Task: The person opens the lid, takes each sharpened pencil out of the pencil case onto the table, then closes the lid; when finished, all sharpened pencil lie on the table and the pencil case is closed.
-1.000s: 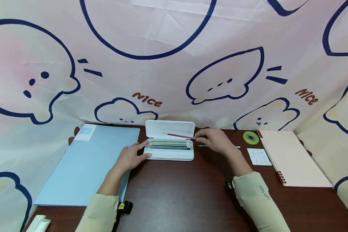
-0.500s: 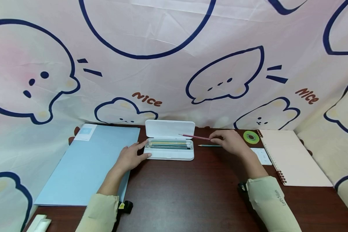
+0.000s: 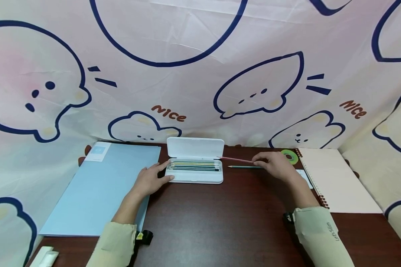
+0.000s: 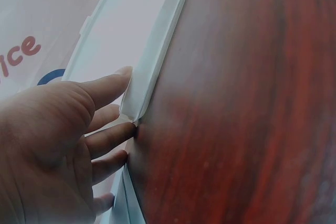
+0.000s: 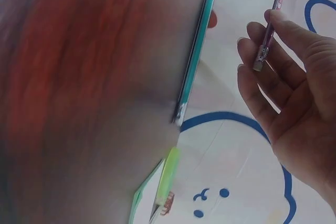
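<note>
A white pencil case lies with its lid raised at the back of the table, several pencils inside. My left hand rests at its left end, thumb and forefinger fairly straight against the case; the left wrist view shows the thumb on the rim. To the right of the case, my right hand pinches a pink pencil near its eraser end, its tip pointing left by the case's right edge. A green pencil lies on the table just below it, partly behind the hand.
A blue folder lies on the left and a spiral notebook on the right. Beside the notebook are a green tape roll and a small white card, both partly covered by the right arm. White objects sit at the front left.
My right hand has moved right with the pink pencil, drawing it away from over the case and uncovering more of the green pencil. The left hand has stayed put.
</note>
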### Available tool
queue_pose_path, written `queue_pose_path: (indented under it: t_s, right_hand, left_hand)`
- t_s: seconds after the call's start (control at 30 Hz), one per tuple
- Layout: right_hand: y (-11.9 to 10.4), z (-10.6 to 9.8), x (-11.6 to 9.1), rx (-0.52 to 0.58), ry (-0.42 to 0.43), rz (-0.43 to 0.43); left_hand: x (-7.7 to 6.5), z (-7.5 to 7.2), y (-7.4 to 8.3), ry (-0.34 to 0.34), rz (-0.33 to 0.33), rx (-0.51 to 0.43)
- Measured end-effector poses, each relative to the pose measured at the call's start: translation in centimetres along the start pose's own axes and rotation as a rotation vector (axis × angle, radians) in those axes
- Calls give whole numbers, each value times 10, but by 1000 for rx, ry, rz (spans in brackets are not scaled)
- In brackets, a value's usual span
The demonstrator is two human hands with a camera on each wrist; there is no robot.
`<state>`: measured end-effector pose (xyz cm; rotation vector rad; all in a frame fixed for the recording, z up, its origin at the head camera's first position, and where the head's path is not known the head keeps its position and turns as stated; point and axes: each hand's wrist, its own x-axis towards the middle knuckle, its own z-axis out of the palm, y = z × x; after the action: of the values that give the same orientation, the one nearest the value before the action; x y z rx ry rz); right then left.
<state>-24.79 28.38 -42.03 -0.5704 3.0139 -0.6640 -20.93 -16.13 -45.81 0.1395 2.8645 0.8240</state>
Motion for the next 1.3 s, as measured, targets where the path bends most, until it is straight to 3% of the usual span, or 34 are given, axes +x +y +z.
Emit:
queue_pose_path:
  t_s: [0.67,1.1,1.3]
  right_hand:
    - [25,-11,-22,-71,-7,36]
    - [34,-12,-27,-105,2,24]
    - [35,-9,-27,-86,-31,45]
  left_hand:
    - [-1,2,0,-5,-12,-12]
    - [0,2,1,5,-6,-14]
    - [0,1,0,6,-3,-15]
